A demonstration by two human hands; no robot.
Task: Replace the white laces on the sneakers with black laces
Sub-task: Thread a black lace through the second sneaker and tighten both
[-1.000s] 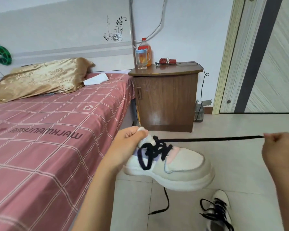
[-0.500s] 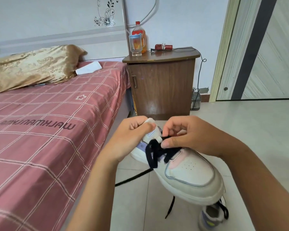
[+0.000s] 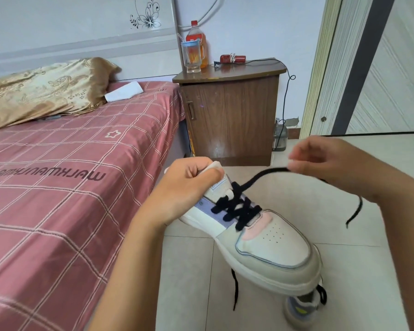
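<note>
A bed (image 3: 58,187) with a pink checked cover fills the left, and beside it the left hand (image 3: 189,187) grips the heel and tongue of a white sneaker (image 3: 268,247) held in the air over the tiled floor (image 3: 189,283). Its black lace (image 3: 239,209) crosses the eyelets, one end rising to the right hand (image 3: 320,161), whose fingertips pinch it; a second sneaker (image 3: 301,309) lies below on the floor

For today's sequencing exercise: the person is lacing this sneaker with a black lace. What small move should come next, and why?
Probably draw the black lace farther out with the right hand: it arcs slack from the top eyelets while the left hand grips the white sneaker by its heel.
</note>
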